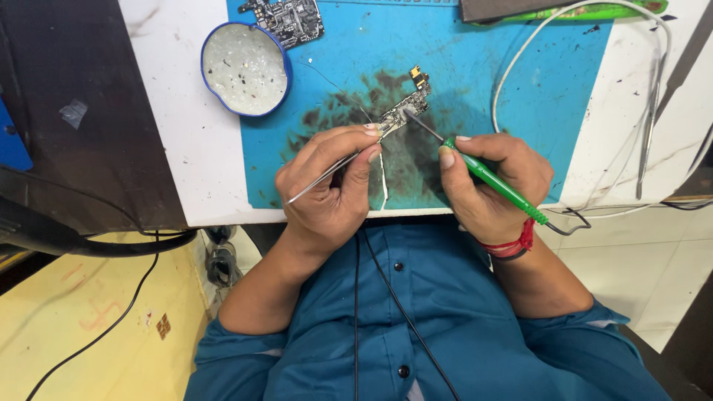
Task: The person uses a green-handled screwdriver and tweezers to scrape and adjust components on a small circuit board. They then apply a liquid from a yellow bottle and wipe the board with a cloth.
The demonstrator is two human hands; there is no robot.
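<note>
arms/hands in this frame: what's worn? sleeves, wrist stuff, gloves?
No gloves: left hand and right hand are bare. Blue shirt with dark buttons, sleeves rolled up near the elbows, forearms uncovered. Right wrist has a red thread band beside a thin dark one. Left wrist bare. No rings or watch visible.

- The small circuit board (403,111) lies on the work mat (520,89), just beyond the fingertips of both hands.
- The left hand (330,182) is left of the board; tweezers (334,172) run through its fingers, tips touching the board's near end.
- The right hand (494,178) is right of the board; the soldering iron (486,177) passes between its fingers, tip meeting the board's middle.
- A round dish (246,68) sits well beyond the left fingers, to their left, half on the mat.
- A second circuit board (286,18) lies just behind the dish.
- A cable (512,67) loops beyond the right fingers.
- A second pair of tweezers (648,126) lies off the mat, right of the right hand.
</note>
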